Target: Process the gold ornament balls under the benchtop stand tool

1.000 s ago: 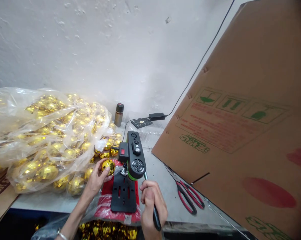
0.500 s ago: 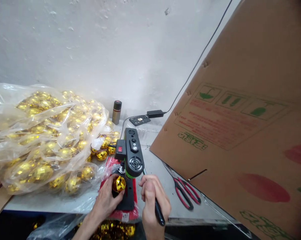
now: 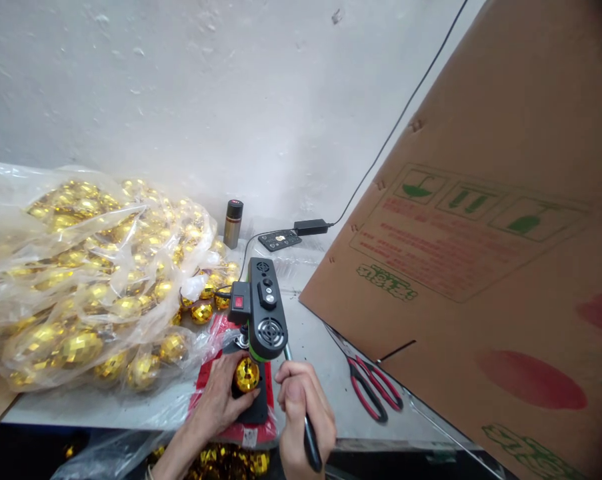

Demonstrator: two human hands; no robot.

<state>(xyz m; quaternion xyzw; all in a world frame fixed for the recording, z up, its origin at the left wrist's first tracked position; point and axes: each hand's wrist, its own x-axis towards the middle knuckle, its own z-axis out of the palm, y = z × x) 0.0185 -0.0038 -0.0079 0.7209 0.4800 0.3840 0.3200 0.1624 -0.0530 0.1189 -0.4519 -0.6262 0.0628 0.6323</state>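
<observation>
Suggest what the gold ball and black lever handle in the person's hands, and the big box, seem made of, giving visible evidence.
Gold ball: mirror-like facets, probably metallised plastic, since small flat patches glint; its core is hidden.
Lever handle: smooth, perhaps plastic or rubber, showing a soft highlight.
Box: apparently cardboard, with a matt brown face printed red and green.

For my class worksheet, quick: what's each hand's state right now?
Left hand: holding a gold faceted ball.
Right hand: closed around the black lever handle.
</observation>
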